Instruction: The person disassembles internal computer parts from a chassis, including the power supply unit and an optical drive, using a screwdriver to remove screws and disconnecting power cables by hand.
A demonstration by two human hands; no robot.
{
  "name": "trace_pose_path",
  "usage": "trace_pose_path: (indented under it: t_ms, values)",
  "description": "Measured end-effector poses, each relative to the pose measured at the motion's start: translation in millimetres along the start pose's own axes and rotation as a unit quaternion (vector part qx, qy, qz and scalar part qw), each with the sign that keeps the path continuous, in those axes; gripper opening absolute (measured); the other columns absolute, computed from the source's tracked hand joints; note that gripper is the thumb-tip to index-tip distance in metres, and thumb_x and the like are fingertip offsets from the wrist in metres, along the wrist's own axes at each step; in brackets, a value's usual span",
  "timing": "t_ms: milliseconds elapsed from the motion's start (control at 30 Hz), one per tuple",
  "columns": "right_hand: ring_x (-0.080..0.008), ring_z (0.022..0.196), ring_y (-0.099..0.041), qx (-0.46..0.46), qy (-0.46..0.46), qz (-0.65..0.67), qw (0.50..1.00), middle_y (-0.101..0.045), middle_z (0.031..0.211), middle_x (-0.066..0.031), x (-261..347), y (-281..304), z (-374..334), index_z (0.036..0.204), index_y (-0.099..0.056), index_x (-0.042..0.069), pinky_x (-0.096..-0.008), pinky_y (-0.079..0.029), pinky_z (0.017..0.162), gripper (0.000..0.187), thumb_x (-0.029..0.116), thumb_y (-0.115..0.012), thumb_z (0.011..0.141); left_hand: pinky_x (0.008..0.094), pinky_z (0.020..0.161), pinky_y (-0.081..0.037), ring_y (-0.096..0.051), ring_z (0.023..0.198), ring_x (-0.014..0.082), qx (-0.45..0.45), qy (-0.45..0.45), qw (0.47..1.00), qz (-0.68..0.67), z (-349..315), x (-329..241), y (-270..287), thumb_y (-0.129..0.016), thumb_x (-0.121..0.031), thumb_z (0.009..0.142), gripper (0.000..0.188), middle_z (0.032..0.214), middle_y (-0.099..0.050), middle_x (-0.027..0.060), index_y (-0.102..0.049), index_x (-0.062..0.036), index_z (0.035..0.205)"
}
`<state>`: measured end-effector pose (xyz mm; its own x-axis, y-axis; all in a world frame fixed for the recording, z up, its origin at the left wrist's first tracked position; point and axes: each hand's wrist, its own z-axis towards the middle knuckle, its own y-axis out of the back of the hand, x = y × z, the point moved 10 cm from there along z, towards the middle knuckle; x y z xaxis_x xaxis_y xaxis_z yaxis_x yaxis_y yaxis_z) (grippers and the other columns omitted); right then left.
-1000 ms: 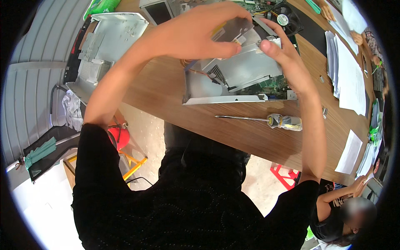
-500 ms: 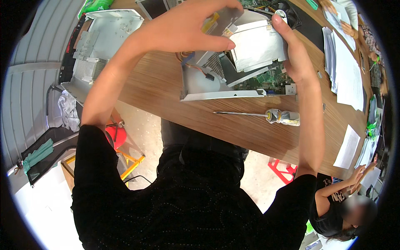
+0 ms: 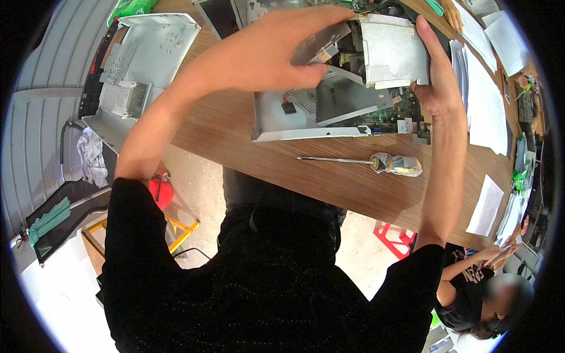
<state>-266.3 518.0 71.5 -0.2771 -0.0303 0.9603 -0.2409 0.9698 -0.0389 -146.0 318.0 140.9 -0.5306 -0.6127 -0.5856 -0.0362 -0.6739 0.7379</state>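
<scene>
Above an opened computer case on the table, my right hand grips a flat silver metal box, thumb along its right edge. My left hand is curled round a shiny grey metal part with a small label; its exact kind is unclear. Between the two pieces a gap shows dark parts inside the case. Below lie a green circuit board, a grey metal plate and a loose cable connector. A screwdriver with a wrapped handle rests in front of the case.
At the left is a white plastic cover with small screws in it. Paper stacks and a single sheet lie to the right. Another person sits at the lower right; a further person's hand shows at the top right.
The silver box has moved right with my right hand and turned more upright. A gap has opened between it and the grey part in my left hand, uncovering more of the case's inside.
</scene>
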Motion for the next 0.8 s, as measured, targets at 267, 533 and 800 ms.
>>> trace_pose_path:
  t_ms: [267, 533, 800]
  values:
    - [-0.0156, 0.124, -0.049, -0.029, 0.002, 0.010, 1.000, -0.061, 0.130, 0.0007, 8, -7, -4, 0.139, -0.057, 0.020, -0.0427, -0.034, 0.100, 0.074, 0.063, -0.073, 0.081, 0.0519, 0.075, -0.051, -0.062, 0.081, 0.0474, -0.153, 0.119, 0.979, 0.064, -32, -7, -7, -0.053, 0.008, 0.075, 0.080, 0.086, -0.064, 0.0269, -0.037, -0.0114, 0.152]
    - [-0.0182, 0.110, -0.062, 0.078, -0.027, -0.026, 0.996, -0.065, 0.120, -0.0029, 13, 1, 32, 0.132, -0.059, 0.013, -0.0412, -0.050, 0.092, 0.069, 0.062, -0.071, 0.085, 0.0496, 0.082, -0.052, -0.067, 0.095, 0.0417, -0.197, 0.128, 0.968, 0.085, -61, -32, 17, -0.047, 0.016, 0.074, 0.070, 0.104, -0.069, 0.0238, -0.054, -0.0079, 0.140]
    - [-0.0161, 0.127, -0.049, 0.080, -0.050, -0.049, 0.994, -0.055, 0.142, 0.0038, 1, -17, 19, 0.147, -0.049, 0.027, -0.0523, -0.030, 0.105, 0.081, 0.071, -0.066, 0.081, 0.0375, 0.104, -0.050, -0.067, 0.117, 0.0277, -0.213, 0.066, 0.975, 0.012, -106, -37, 73, -0.049, 0.018, 0.072, 0.051, 0.117, -0.073, 0.0157, -0.069, 0.0039, 0.117]
